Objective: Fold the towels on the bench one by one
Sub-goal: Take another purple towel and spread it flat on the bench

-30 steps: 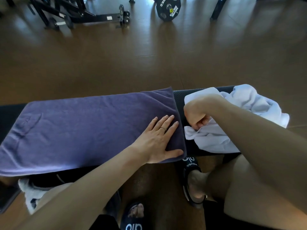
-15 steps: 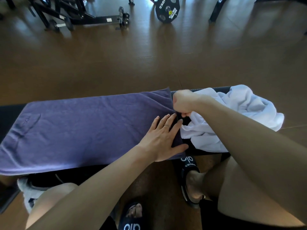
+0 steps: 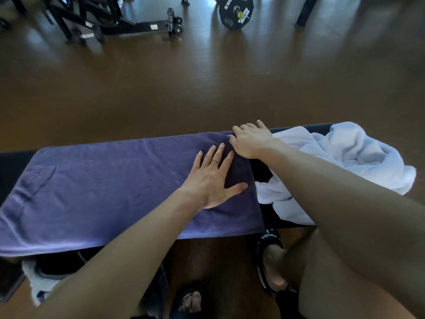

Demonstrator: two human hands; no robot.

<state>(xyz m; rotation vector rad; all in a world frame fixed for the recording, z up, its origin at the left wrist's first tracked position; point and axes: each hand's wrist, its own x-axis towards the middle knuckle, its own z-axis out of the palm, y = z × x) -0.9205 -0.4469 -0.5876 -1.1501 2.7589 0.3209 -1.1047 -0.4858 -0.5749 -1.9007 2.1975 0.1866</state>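
A purple towel (image 3: 103, 189) lies spread lengthwise over the black bench (image 3: 259, 169). My left hand (image 3: 213, 178) rests flat on the towel's right end, fingers apart, a ring on one finger. My right hand (image 3: 250, 140) sits at the towel's far right corner, fingers curled over the edge and thumb lifted; whether it pinches the cloth I cannot tell. A crumpled white towel (image 3: 340, 162) lies on the bench's right end, partly under my right forearm.
Brown floor stretches beyond the bench. A black equipment frame (image 3: 110, 19) and a 10 kg weight plate (image 3: 235, 12) stand at the far side. My sandalled feet (image 3: 271, 261) and a light cloth (image 3: 39, 282) are below the bench.
My right hand let go of the white towel and moved left and away to the purple towel's far right corner. My left hand stayed flat on the purple towel.
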